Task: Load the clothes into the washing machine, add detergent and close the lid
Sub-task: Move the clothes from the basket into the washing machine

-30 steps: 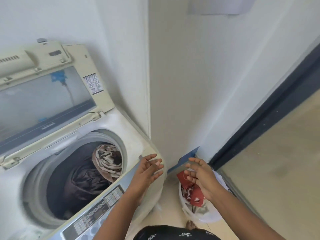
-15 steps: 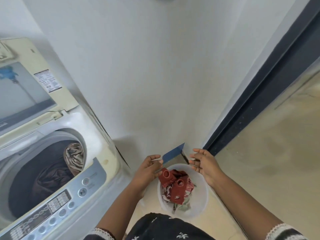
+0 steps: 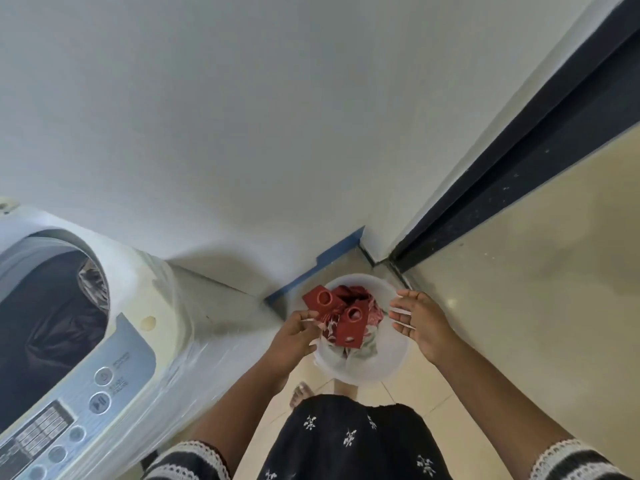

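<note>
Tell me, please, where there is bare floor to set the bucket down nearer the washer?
Bare tile lies between the washing machine and the white bucket, and to the bucket's right. The corner behind it is tight; both hands crowd its rim.
</note>
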The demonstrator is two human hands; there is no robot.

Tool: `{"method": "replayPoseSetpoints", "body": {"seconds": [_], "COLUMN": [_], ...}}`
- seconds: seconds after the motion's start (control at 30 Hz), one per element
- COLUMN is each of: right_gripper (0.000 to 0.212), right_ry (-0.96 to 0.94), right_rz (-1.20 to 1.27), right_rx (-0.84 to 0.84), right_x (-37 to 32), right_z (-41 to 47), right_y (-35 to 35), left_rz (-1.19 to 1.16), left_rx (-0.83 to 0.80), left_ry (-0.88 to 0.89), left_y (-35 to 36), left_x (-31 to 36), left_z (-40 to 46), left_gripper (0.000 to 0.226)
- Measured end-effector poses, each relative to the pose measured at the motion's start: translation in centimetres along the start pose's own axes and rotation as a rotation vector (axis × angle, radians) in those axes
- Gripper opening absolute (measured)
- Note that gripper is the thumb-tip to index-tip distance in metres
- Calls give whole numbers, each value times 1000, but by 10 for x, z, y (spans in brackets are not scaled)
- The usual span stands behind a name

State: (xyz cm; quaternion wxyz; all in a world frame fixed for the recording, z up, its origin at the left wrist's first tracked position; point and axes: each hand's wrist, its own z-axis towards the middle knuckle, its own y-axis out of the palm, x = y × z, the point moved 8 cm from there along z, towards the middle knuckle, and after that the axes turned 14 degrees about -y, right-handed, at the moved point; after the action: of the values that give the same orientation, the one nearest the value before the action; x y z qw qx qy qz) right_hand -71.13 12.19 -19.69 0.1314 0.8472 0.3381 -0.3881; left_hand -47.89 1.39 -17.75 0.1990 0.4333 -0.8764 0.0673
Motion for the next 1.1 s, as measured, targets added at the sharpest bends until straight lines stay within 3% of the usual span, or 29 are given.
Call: {"method": "replayPoseSetpoints", "body": {"seconds": [0.3,0.43,0.6,0.73,0.83,0.97,1.1], "right_gripper": [16,38,43,33,18,43,44], "right_ry": [206,138,148,146,96,-78,-242], "right_rz": [-290,-619,-578,-615,-800,-1006,-1031], "right_rx": [-42,-134,-260,-327,-483,-606,-672], "right_x": [168,223,254,246,223,172,105], "right_z": [129,185,212,181,130,64,8], "right_y": [17,30,57,67,73,75,87], "left_rz": [196,203,175,185,298,606,836], "left_rx": [61,67,92,89,59,50,66], "left_ry": [-96,-111,-102,-99,-25,257,162], "left_y": [0,11,9,3,5,16,19], "left_x": [-49,-71,-89,-98,-92,-61,-51], "left_z": [136,190,223,202,163,96,51], "left_gripper": [28,25,16,20,35,78,104]}}
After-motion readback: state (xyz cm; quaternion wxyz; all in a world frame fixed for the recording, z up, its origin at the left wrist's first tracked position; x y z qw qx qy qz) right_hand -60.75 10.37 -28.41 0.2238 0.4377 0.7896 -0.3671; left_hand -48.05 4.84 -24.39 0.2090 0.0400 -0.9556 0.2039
